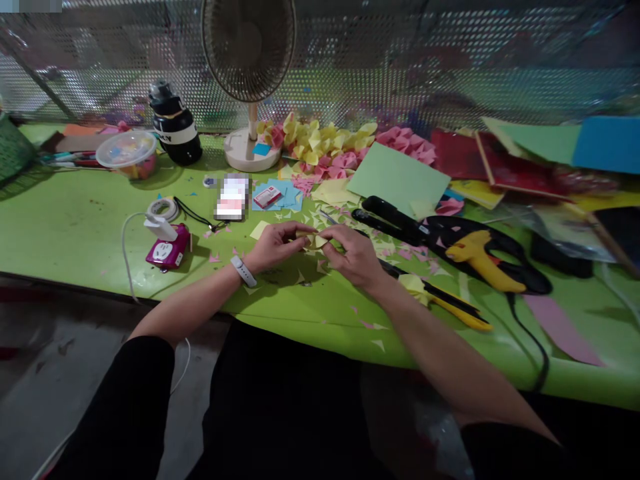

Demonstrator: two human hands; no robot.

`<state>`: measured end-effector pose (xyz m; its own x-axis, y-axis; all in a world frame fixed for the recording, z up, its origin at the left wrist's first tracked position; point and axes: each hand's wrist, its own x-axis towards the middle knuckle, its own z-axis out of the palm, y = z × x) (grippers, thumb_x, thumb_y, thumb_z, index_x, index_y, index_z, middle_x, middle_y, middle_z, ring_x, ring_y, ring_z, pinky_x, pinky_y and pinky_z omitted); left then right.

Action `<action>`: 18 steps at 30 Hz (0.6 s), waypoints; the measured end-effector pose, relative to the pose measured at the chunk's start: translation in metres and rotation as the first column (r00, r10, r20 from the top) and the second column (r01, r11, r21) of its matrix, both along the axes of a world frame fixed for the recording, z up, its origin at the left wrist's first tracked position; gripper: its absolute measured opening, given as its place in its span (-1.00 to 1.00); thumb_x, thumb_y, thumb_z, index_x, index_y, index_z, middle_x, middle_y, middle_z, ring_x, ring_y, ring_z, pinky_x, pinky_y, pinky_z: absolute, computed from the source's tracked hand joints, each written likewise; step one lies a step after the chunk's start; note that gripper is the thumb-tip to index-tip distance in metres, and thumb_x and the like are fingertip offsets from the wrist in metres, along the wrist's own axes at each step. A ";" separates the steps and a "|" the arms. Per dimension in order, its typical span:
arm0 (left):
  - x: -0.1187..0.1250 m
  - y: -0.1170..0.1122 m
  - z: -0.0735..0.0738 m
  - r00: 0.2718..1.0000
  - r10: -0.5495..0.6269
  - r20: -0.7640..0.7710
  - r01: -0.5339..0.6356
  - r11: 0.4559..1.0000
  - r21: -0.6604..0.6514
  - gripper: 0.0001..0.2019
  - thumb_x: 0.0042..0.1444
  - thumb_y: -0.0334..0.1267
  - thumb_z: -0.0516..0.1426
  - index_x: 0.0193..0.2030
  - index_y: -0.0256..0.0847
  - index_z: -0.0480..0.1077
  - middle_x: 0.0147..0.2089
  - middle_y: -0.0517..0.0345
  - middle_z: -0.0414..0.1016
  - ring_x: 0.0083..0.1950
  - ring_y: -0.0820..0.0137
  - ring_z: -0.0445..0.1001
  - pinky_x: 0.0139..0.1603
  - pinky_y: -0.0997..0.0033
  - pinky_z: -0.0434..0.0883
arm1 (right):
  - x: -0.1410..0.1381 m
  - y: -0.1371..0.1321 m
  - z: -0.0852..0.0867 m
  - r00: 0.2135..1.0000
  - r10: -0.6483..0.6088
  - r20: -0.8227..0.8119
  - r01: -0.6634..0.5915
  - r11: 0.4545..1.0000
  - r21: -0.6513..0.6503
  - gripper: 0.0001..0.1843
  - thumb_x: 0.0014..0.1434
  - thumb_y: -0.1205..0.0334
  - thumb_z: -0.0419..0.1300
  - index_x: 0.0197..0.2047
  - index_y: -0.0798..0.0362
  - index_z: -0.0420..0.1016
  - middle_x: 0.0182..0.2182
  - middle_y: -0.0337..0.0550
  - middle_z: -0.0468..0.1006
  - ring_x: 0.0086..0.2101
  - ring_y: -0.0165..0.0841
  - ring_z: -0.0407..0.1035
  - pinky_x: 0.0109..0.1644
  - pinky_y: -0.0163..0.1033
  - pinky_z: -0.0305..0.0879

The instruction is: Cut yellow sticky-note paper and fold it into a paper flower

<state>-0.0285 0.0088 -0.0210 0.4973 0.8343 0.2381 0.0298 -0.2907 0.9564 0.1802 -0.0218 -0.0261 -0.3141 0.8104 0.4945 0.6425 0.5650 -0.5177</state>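
Note:
Between my two hands, above the green table, is a small piece of pale yellow paper [316, 241]. The fingers of my left hand [277, 245] pinch its left side, and a pale band circles that wrist. My right hand [353, 253] grips the right side between thumb and fingers. Part of the paper is hidden by the fingertips. Yellow and pink paper scraps [390, 250] lie scattered around and beneath the hands. A loose yellow paper square [259, 230] rests just beyond my left hand.
Behind are a fan [250, 150], a black bottle [177, 133], a phone [233, 197] and folded yellow paper pieces [325, 140]. At right lie a black hair straightener [395, 220], a yellow glue gun [480, 257] and yellow-handled scissors [455, 307]. A magenta power adapter [167, 252] sits left.

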 end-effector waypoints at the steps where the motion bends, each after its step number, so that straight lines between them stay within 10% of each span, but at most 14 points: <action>1: 0.000 0.000 0.001 1.000 0.007 -0.001 -0.007 1.000 0.012 -0.72 0.18 -0.21 0.21 -0.03 -0.32 0.56 -0.25 0.02 0.58 -0.33 0.49 0.46 -0.30 0.45 0.40 | 0.000 0.000 -0.001 0.999 -0.014 0.036 0.014 1.000 0.020 -0.79 0.30 0.20 0.06 -0.16 -0.03 0.53 -0.25 -0.04 0.62 -0.22 -0.14 0.48 -0.13 0.00 0.40; 11: 0.004 -0.010 0.000 0.990 0.116 -0.081 -0.104 0.984 0.144 -0.70 0.23 -0.22 0.19 0.05 -0.29 0.50 -0.37 0.12 0.53 -0.39 0.50 0.45 -0.35 0.50 0.40 | -0.010 -0.011 0.001 0.987 -0.085 0.136 0.076 0.995 0.068 -0.73 0.29 0.27 0.08 -0.10 0.05 0.62 -0.16 0.09 0.66 -0.14 -0.05 0.50 -0.03 0.12 0.42; 18: 0.007 -0.015 0.001 0.971 0.143 -0.190 -0.066 0.930 0.361 -0.79 0.24 -0.30 0.17 -0.02 -0.25 0.53 -0.08 -0.03 0.63 -0.18 0.42 0.57 -0.12 0.42 0.49 | -0.020 -0.020 0.001 0.928 -0.159 0.338 0.116 0.983 0.142 -0.69 0.33 0.29 0.06 -0.17 0.15 0.65 -0.24 0.16 0.67 -0.28 -0.11 0.51 -0.18 0.02 0.41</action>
<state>-0.0219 -0.0058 -0.0202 0.4822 0.7667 0.4239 0.2669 -0.5894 0.7625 0.1603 -0.0417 -0.0247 -0.3726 0.8008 0.4689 0.8455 0.5012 -0.1840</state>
